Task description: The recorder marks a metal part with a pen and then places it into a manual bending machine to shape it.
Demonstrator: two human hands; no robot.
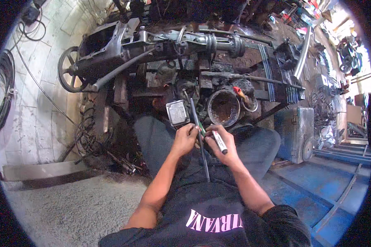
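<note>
Outward from torso [179, 206]; dark rod [203, 157], slightly leftward

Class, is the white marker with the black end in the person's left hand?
No, the white marker is in the right hand, while the left hand is at the dark rod.

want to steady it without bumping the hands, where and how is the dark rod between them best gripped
Probably the lower length of the dark rod, coming from the black shirt's side and closing the grip across it from left and right. It is thin and straight, and that end lies uncovered, while the left hand and right hand crowd its middle.
</note>
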